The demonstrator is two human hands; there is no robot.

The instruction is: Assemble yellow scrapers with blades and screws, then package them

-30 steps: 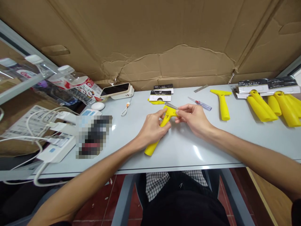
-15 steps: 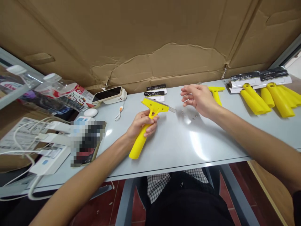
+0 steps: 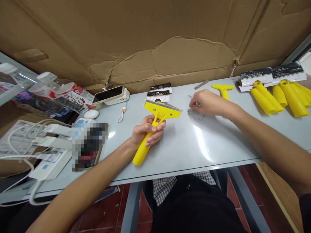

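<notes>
My left hand [image 3: 148, 131] is wrapped round the handle of a yellow scraper [image 3: 142, 150], its wide head tilted up and away from me. A metal strip [image 3: 170, 105] lies along the top of that head. Over the table, my right hand [image 3: 205, 103] is closed in a pinch beside several small screws [image 3: 190, 114]. A thin metallic piece shows at its fingertips, too small to make out. Just behind this hand lies a flat blade [image 3: 201, 84], and to its right a second yellow scraper head [image 3: 223, 88].
Packaged yellow handles [image 3: 264, 97] lie at the right. Black-and-white cards [image 3: 158, 96] are near the cardboard [image 3: 136, 42] at the back. Leftward are a phone on a white block [image 3: 111, 95], a white mouse [image 3: 91, 114], a power strip [image 3: 52, 165], a blurred-out phone and bottles [image 3: 55, 89].
My right hand has lowered to the table by the screws and its fingers have closed. The held scraper's head has turned slightly, and its metal strip no longer sticks out at the right.
</notes>
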